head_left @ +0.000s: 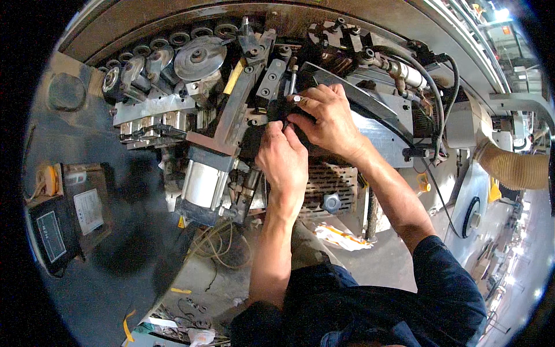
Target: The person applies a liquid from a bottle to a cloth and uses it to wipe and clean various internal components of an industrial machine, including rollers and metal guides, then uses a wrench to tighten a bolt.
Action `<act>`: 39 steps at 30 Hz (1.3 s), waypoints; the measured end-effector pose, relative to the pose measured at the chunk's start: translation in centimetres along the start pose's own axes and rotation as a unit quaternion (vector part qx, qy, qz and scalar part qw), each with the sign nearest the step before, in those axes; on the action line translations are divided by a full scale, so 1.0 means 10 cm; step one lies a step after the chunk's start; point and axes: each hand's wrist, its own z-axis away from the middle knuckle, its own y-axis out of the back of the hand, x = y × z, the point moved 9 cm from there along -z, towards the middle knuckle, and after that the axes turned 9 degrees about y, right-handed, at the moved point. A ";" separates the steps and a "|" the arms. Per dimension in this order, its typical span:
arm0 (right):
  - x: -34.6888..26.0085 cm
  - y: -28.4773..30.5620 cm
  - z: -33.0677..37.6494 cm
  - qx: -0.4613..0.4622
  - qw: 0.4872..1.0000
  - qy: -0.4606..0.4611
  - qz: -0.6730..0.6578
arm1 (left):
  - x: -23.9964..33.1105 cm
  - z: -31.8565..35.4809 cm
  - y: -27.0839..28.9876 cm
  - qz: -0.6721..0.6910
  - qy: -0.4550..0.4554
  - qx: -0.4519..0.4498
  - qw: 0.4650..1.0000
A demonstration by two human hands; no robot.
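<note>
Both my hands work close together in the middle of a machine. The fingertips of my left hand are pinched on something small and dark that I cannot make out. Just above and to the right, my right hand has its fingers curled and pressed together by a small round metal end; what they grip is hidden. A slim metal rod stands right beyond these fingers. Left of it is a steel block with bolt holes. A dark curved guard runs off behind my right hand.
Several metal rollers and a large disc line the far left. A silver pneumatic cylinder juts out left of my left forearm. Black hoses loop at the right, near a ribbed tan duct. A slotted plate lies below my hands.
</note>
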 end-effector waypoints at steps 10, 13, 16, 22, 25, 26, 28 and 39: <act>0.00 -0.03 -0.01 -0.014 1.000 0.015 0.013 | -0.05 0.01 -0.11 -0.054 0.022 -0.050 0.997; 0.04 -0.03 0.01 -0.015 1.000 0.018 -0.009 | 0.01 0.03 0.01 -0.009 0.007 0.023 1.000; 0.06 -0.05 -0.01 -0.013 0.999 0.032 -0.036 | -0.01 0.01 0.04 0.050 0.028 -0.010 0.998; 0.13 -0.02 0.00 -0.051 0.998 -0.006 -0.049 | -0.04 -0.02 -0.06 -0.017 0.010 -0.027 0.999; 0.15 0.06 0.03 -0.014 0.998 -0.013 -0.067 | 0.01 -0.01 -0.01 -0.002 0.014 -0.010 1.000; 0.14 0.10 0.02 0.004 0.997 -0.013 -0.078 | 0.02 -0.01 0.02 0.017 0.019 0.000 1.000; 0.13 0.13 -0.02 0.012 0.994 -0.014 -0.109 | 0.05 -0.07 -0.01 -0.038 -0.009 0.005 0.999; 0.10 0.03 -0.05 0.006 0.997 0.010 -0.070 | 0.18 -0.10 -0.07 -0.069 -0.034 0.001 0.997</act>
